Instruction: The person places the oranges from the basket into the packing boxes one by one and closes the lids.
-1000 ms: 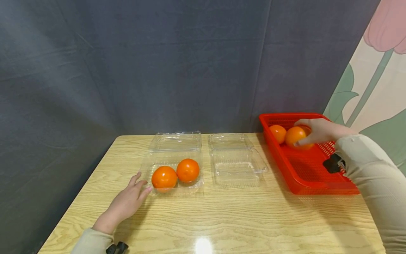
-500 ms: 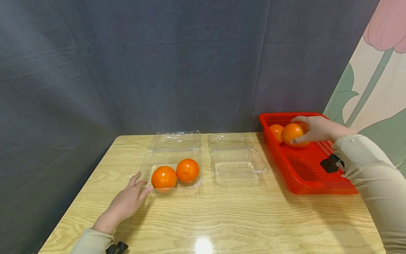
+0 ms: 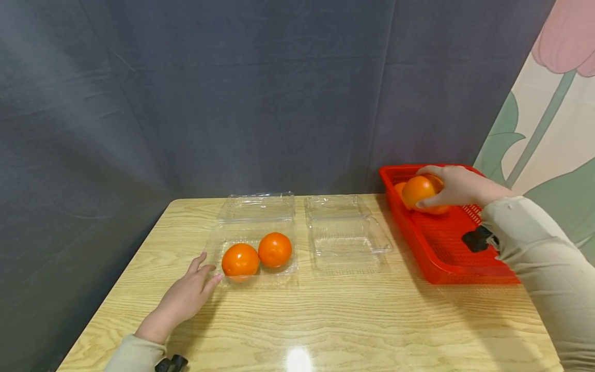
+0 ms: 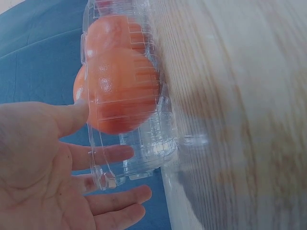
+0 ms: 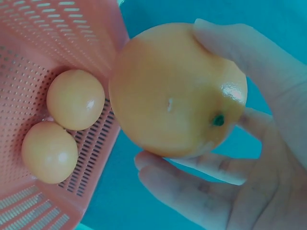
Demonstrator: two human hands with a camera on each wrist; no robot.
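My right hand [image 3: 457, 185] grips an orange [image 3: 417, 190] between thumb and fingers, above the red plastic basket [image 3: 465, 274]. In the right wrist view two more oranges lie against each other in the basket, the upper orange [image 5: 76, 99] and the lower orange [image 5: 50, 152]. My left hand [image 3: 186, 294] rests at the near left corner of an open clear plastic clamshell box [image 3: 255, 209], fingers extended and spread. Two oranges sit in that box, a left orange [image 3: 240, 260] and a right orange [image 3: 275, 250]. The left thumb lies at the rim in the left wrist view.
A second open clear clamshell box [image 3: 346, 237] stands between the first box and the basket. All rest on a wooden table [image 3: 297, 315]. A dark grey cloth [image 3: 279, 103] hangs behind the table, with a flower-patterned panel [image 3: 553, 139] at the right.
My right hand has lifted the orange slightly and moved it left toward the basket's left wall. My left hand and the oranges in the box have stayed put.
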